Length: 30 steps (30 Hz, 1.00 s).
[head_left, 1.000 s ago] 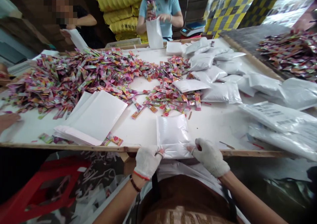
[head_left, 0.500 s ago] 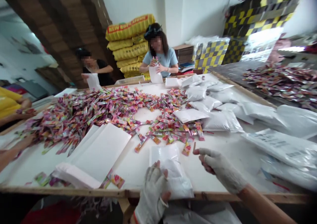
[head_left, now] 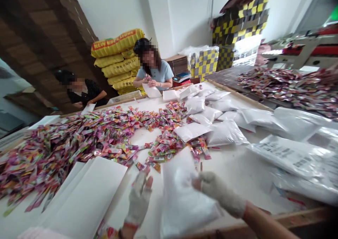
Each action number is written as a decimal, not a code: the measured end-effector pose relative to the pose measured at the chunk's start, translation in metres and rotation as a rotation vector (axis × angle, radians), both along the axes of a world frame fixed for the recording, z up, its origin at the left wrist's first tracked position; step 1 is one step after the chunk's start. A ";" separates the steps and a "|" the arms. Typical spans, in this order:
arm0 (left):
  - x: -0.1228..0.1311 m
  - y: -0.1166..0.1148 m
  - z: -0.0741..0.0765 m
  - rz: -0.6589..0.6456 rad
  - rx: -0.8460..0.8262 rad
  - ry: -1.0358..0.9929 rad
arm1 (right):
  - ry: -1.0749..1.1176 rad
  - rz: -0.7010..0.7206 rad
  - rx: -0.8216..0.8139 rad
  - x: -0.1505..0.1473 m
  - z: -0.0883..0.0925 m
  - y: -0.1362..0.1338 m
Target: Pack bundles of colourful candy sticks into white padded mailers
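A filled white plastic bag [head_left: 185, 200] is at the table's near edge, its upper end lifted toward the candy pile. My right hand [head_left: 221, 191], in a pale fingerless glove, grips the bag's right side between thumb and fingers. To the left of the bag, my left hand [head_left: 137, 198] is open, gloved too, its fingers apart with nothing in them. Left of that hand lies a stack of flat white bags [head_left: 87, 196]. Beyond both hands spreads a big heap of small colourful wrapped sachets [head_left: 87, 133].
Filled white bags [head_left: 224, 131] crowd the right side. A wooden rim [head_left: 298, 218] edges the table. Two people work across it, one in light blue [head_left: 158, 75], one in black [head_left: 84, 91]. Another sachet pile [head_left: 290, 91] lies on a dark table at the right.
My right hand has moved to the bag and closed on its side, and the bag is lifted. My left hand has come off the bag and moved left. The view has turned rightward.
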<state>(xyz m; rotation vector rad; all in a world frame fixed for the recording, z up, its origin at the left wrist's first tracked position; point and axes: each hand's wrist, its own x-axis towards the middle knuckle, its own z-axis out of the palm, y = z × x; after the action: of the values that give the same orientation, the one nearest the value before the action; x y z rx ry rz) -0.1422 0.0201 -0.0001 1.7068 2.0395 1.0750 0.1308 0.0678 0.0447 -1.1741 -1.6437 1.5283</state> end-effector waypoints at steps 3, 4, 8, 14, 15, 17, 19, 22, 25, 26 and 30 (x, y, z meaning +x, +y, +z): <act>0.003 0.074 0.028 -0.051 -0.032 0.130 | 0.243 -0.184 0.017 0.033 0.030 0.029; 0.005 0.098 0.031 -0.052 -0.044 0.188 | 0.294 -0.213 0.036 0.040 0.032 0.038; 0.029 0.149 0.012 -0.081 -0.189 0.323 | 0.003 -0.251 0.151 0.036 -0.007 0.064; 0.087 0.090 -0.034 -0.258 -0.119 0.327 | -0.388 -0.296 0.370 -0.011 -0.073 0.072; 0.093 0.079 -0.037 -0.272 -0.101 0.301 | -0.366 -0.257 0.365 -0.016 -0.073 0.071; 0.096 0.067 -0.034 -0.255 -0.103 0.197 | -0.271 -0.191 0.309 -0.021 -0.065 0.069; 0.089 0.064 -0.022 -0.211 -0.099 0.077 | -0.178 -0.204 0.256 -0.015 -0.050 0.068; 0.069 0.063 0.004 -0.176 0.014 0.001 | -0.110 -0.290 0.240 0.011 -0.027 0.066; 0.049 0.043 0.020 -0.335 -0.027 0.136 | -0.182 -0.163 0.184 0.055 -0.024 0.059; 0.044 0.032 0.021 -0.414 -0.109 0.225 | -0.253 -0.074 0.189 0.072 -0.028 0.055; 0.030 -0.017 0.019 -0.562 -0.385 0.456 | -0.565 0.046 0.434 0.128 -0.055 0.037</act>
<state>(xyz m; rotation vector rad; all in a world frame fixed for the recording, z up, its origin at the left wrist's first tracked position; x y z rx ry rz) -0.1123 0.0029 0.0189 2.2320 1.6510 0.1155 0.2589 0.1043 -0.0104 -1.3939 -2.2343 0.8210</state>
